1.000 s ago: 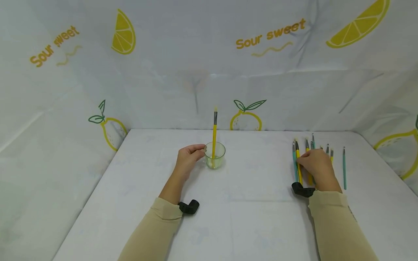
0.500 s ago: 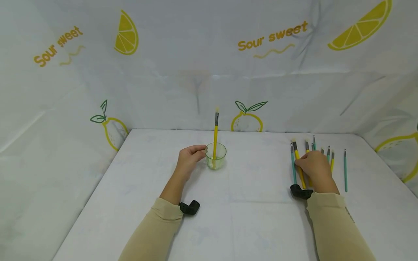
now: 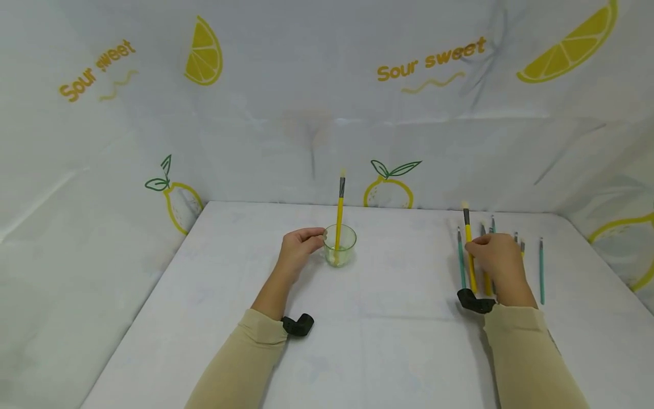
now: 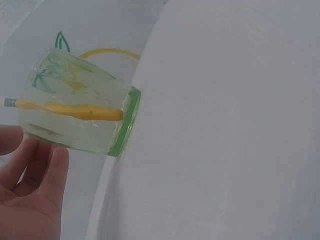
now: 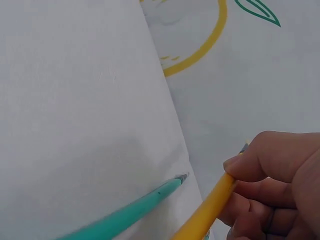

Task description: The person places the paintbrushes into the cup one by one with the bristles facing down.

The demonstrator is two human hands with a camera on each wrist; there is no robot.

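My left hand [image 3: 300, 250] pinches the rim of a clear greenish glass [image 4: 100, 135] that stands upright on the table. Inside it leans a yellow paintbrush [image 3: 339, 210], bristles up, its handle end at the glass bottom. Over at the right, the thumb and fingers of my right hand [image 3: 497, 258] hold another yellow paintbrush [image 5: 212, 202], whose pale bristles point up and away. A teal paintbrush [image 5: 130, 212] lies just left of it. Several more yellow and teal brushes lie under and beyond the right hand, partly hidden by it.
A single teal paintbrush [image 3: 542, 272] lies apart on the far right. The white cloth-covered table [image 3: 398, 363] ends at the back against a white curtain [image 3: 255, 142] printed with lemons. A black wrist camera [image 3: 475, 301] sits on the right wrist.
My right hand has taken hold of a yellow paintbrush and raised its bristle end off the table. The left hand stays at the glass rim. The head view has shifted slightly.
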